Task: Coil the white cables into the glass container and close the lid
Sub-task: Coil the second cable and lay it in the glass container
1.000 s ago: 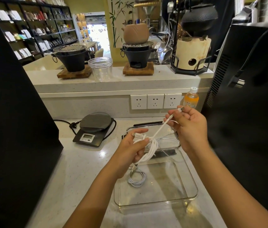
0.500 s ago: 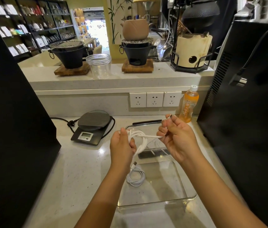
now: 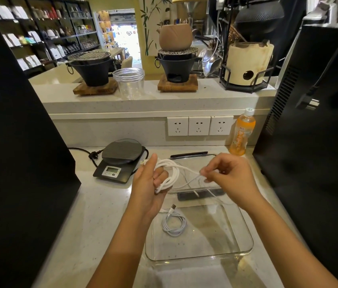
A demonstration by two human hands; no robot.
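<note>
Crosswise, the white cable (image 3: 171, 173) runs from left-hand (image 3: 148, 190) loops to the pinching right hand (image 3: 229, 175).

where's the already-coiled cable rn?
Head view: the coiled cable lies inside the glass container, in its near-left area, just below the left hand.

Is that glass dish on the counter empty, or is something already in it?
Not empty. One coiled white cable lies inside the glass dish, at its left side; the rest of the floor looks bare.
</note>
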